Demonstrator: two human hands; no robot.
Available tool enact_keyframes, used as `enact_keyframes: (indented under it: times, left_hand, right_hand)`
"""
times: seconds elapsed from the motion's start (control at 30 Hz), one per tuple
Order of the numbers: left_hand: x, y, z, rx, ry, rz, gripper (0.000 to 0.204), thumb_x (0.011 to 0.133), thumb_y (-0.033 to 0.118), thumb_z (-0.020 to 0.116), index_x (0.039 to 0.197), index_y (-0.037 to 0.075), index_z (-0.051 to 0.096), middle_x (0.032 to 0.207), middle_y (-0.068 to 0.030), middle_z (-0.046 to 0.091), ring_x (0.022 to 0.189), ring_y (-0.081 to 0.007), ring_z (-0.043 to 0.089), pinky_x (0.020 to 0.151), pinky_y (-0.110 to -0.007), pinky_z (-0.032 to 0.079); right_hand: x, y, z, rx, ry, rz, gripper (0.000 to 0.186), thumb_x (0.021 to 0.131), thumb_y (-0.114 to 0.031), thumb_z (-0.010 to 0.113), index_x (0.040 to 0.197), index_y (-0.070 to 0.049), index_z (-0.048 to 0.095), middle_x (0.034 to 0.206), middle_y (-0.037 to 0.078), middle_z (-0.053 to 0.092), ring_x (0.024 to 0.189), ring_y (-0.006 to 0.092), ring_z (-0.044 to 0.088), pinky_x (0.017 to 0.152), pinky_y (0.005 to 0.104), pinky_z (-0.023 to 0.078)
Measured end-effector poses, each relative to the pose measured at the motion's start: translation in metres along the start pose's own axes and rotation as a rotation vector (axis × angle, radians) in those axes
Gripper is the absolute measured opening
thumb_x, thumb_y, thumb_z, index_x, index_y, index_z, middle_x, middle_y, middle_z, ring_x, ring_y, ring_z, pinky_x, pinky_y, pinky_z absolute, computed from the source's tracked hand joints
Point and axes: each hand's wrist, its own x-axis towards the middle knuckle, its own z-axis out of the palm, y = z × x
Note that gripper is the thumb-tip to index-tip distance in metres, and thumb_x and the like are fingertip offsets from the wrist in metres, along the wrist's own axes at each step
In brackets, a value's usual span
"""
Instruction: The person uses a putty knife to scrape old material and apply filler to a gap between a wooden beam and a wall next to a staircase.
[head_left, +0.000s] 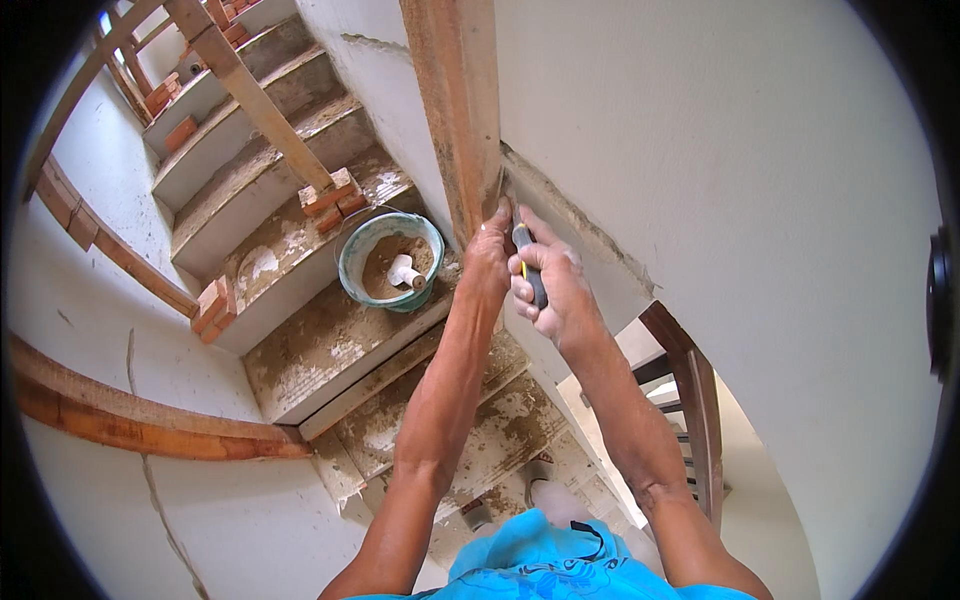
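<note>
My right hand (556,278) is wrapped round a slim hand tool (528,262) with a dark grey and yellow handle. Its upper end points into the corner where a wooden post (462,110) meets the white wall (700,150); I cannot make out the tip. Close beside it, my left hand (488,250) is raised against the foot of the post, its fingers drawn together near the tool's far end. Whatever those fingers hold is hidden. Pale dust coats the right fingers. A strip of rough, bare mortar (580,220) runs along the wall's lower edge beside both hands.
On a step to the left stands a green bucket (352,272) of mortar, a trowel (404,272) inside. Dirty curved stairs (235,215) climb to the upper left, with brick stacks (332,200) and a slanting wooden prop (250,95). A dark wooden railing (690,390) lies lower right.
</note>
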Motion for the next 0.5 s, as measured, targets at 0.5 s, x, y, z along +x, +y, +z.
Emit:
enact_keyframes:
  times: [0.5]
  left_hand:
    - [-0.075,-0.141,-0.164,0.108,-0.263,-0.435,0.050,0.100,0.057,0.044,0.109,0.010,0.059,0.102,-0.0142,0.064,0.091,-0.0271,0.062,0.080,-0.043,0.052]
  right_hand:
    - [-0.082,0.119,-0.108,-0.347,0.067,0.181,0.073,0.082,-0.001,0.049,0.153,-0.011,0.032,0.097,0.011,0.063,0.059,0.0164,0.059,0.046,0.0314,0.051]
